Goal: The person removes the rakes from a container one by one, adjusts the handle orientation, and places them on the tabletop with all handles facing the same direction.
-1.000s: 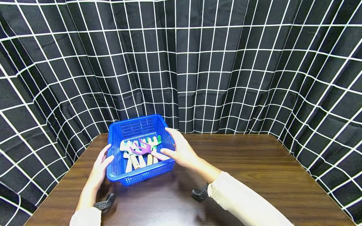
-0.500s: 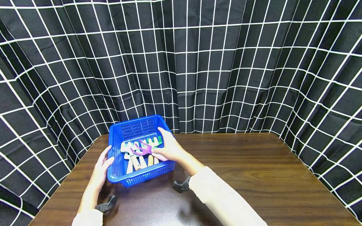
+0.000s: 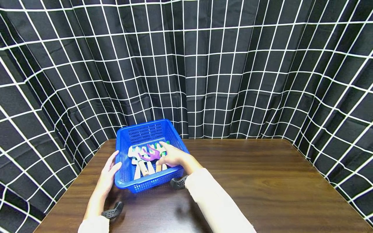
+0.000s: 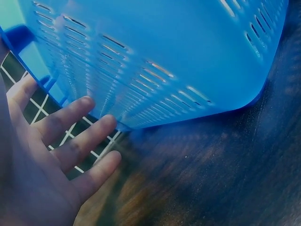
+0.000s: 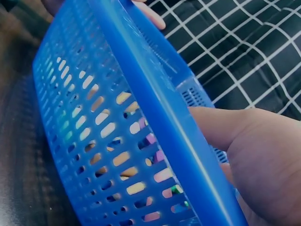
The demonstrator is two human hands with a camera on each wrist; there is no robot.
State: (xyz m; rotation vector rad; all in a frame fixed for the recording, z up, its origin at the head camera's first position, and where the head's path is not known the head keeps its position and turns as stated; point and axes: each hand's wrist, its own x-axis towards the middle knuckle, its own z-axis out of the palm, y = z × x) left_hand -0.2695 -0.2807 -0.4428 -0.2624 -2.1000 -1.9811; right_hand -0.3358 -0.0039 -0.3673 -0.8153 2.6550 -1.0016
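"Where is the purple rake?"

"It's in the blue basket, near the middle, on top of the other tools. The basket is by the far left corner of the desk."

"Which way does the rake lie?"

"Mostly sideways. Its prongs point to the basket's left edge. Its other end goes toward the right edge, but that bit is hidden by the right hand."

"So that hand is the nearer one?"

"Yes, by a lot. It reaches in over the basket's right edge. Its thumb and pointing finger are wide apart, with the rake's neck between them. I can't tell if the hidden fingers touch the handle."

"And the left hand?"

"It's at the basket's left edge, touching the side. Its fingers are spread out, and the rake is farther from them."
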